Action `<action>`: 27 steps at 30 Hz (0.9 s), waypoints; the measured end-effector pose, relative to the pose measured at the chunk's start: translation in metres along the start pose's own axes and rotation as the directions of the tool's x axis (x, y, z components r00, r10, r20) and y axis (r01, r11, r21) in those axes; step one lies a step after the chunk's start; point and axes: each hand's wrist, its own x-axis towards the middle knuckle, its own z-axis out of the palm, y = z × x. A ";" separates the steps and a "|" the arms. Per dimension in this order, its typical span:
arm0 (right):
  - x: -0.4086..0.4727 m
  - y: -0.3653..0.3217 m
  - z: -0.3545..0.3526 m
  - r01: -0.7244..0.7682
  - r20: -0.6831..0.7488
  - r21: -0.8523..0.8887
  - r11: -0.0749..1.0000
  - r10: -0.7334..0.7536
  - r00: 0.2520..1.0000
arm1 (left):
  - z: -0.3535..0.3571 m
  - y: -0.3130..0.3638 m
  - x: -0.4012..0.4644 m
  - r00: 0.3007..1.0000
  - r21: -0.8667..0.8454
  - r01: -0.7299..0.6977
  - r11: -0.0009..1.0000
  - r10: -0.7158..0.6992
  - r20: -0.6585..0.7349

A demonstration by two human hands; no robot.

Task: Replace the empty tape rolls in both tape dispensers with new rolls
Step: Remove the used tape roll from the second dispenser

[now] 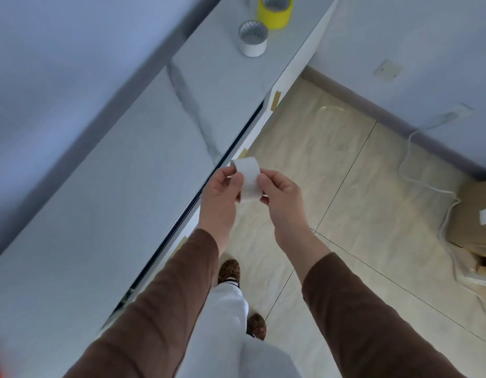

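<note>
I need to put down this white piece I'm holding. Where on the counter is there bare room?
The long stretch of pale grey counter left of both hands, between the wall and the front edge, is bare. The far end is crowded: a white cardboard tape core and a yellow tape roll stand there close together.

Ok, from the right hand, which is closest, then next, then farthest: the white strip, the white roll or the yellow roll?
From the right hand:
1. White strip, pinched in its fingers, touching.
2. White roll, up on the counter.
3. Yellow roll, just beyond it, by the counter's far end.
</note>
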 end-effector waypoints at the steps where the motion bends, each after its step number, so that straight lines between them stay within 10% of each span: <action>1: 0.013 -0.007 -0.002 0.000 -0.008 -0.001 1.000 0.000 1.000 | 0.008 0.005 0.012 1.000 0.009 -0.001 1.000 0.000 0.007; 27: 0.297 -0.177 -0.082 0.035 0.177 -0.031 0.999 -0.029 0.984 | 0.223 0.120 0.213 0.988 -0.099 -0.079 0.992 0.065 -0.142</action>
